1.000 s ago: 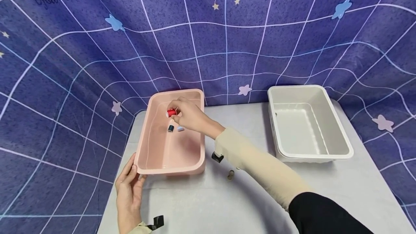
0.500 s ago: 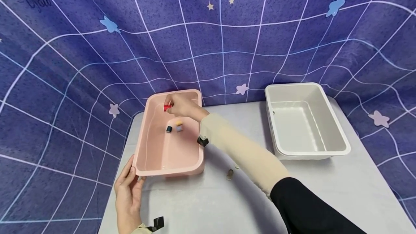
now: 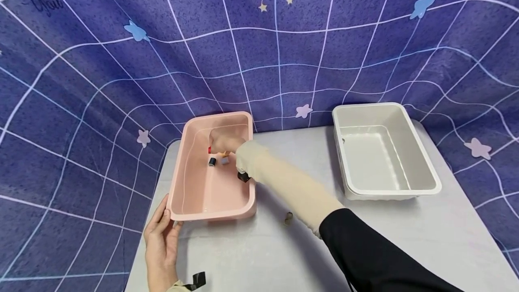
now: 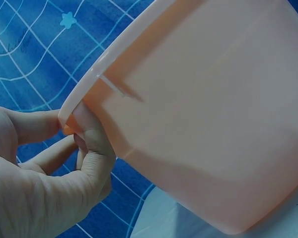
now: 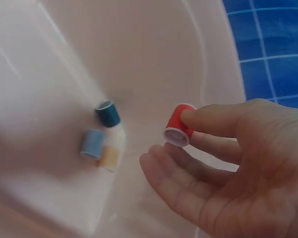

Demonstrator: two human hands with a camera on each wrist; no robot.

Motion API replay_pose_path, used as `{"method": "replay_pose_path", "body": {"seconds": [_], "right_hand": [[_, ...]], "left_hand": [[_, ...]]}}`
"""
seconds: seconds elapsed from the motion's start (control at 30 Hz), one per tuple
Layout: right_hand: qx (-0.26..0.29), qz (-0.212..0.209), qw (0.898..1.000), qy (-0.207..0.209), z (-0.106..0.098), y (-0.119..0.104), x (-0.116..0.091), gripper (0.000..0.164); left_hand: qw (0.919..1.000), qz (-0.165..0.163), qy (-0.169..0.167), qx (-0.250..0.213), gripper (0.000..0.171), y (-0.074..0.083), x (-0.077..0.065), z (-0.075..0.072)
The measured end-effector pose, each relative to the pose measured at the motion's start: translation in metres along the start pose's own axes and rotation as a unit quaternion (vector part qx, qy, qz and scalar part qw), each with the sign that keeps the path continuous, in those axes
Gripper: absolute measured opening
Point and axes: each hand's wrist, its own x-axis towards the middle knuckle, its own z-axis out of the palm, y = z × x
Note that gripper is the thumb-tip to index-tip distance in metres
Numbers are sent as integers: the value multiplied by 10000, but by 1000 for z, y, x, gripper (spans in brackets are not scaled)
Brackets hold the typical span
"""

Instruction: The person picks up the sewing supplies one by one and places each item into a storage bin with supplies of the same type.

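Note:
Inside the pink plastic bin (image 3: pixel 231 193), my right hand (image 3: pixel 225 142) pinches a red spool of thread (image 5: pixel 180 121) with its thumb against the side. Its open white end faces the camera in the right wrist view. Below it on the bin's floor lie a dark teal spool (image 5: pixel 108 114), a light blue spool (image 5: pixel 93 144) and a yellow spool (image 5: pixel 109 158), the last two side by side. My left hand (image 3: pixel 159 242) grips the bin's near left corner, thumb and fingers on either side of the rim (image 4: pixel 84 89).
A white plastic bin (image 3: pixel 389 193) stands at the right of the pale table (image 3: pixel 300 260). Small brownish round pieces (image 3: pixel 288 218) lie between the bins, near the right forearm. A blue grid-patterned curtain (image 3: pixel 308 48) hangs behind and to the left.
My right hand first drew back toward the far wall of the pink bin, then came down nearer its floor, still holding the red spool. The left hand stays on the rim.

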Motion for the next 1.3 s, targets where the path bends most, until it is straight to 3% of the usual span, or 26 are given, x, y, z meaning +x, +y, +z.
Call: {"method": "replay_pose_path", "body": {"seconds": [0.07,0.17,0.43,0.6,0.8,0.93,1.17,1.3], "right_hand": [[-480,104,9988,7,12,10,28,24],[-900,227,9957,43,21,15,39,16],[-572,436,9974,75,6,-1,-19,14],[-895,451,9946,287,3,-2,-29,9],[-1104,691,9913,206,5,-2,-21,13],[-1085,603,9923,29,7,-1,-13,16],[-1287,573,9899,-184,9,0,-10,25],[-1314,705,9888,-105,14,0,-3,20]], "left_hand": [[10000,14,-46,-18,42,0,0,0],[9999,1,-109,-106,42,0,0,-1],[9995,20,-194,-230,42,1,-3,-2],[9991,60,-253,-333,42,0,-4,-2],[9990,137,-374,-226,43,-2,-3,-4],[9991,192,-362,-123,42,-3,-2,-4],[9992,75,-294,-269,41,-2,-2,-3],[9989,79,-289,-363,42,-2,-3,-2]]}}
